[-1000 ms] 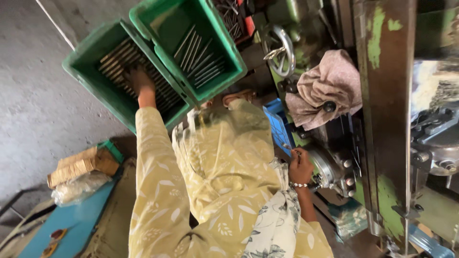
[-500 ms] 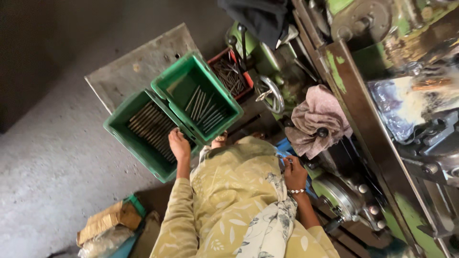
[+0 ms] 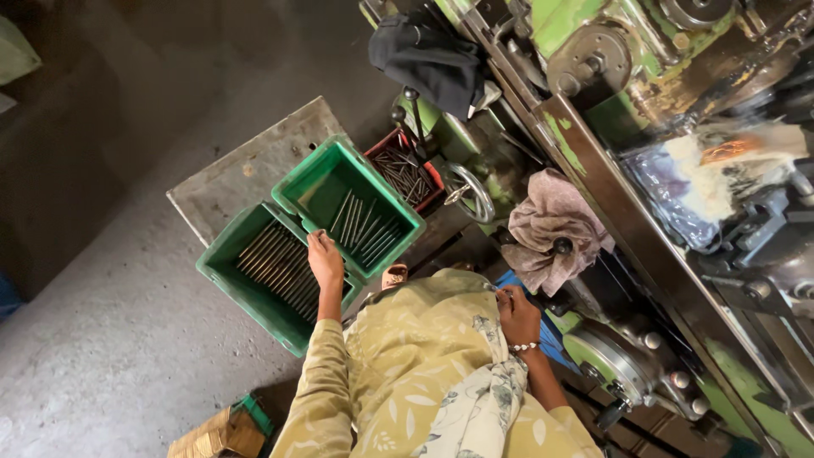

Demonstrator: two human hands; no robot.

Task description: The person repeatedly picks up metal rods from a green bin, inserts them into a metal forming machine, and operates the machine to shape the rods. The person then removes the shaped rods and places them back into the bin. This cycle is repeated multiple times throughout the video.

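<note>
We take the nearer green crate as our landmark: it sits on the concrete floor, filled with a row of thin metal rods. Our left hand rests at its far right rim, fingers curled downward onto the rods, though we cannot tell whether they pinch one. A second green crate with fewer rods touches it on the far side, and a small red tray lies beyond that. Our right hand is well to the right of the crate, fingers closed near a blue piece, beside the green machine and a crumpled rag.
</note>
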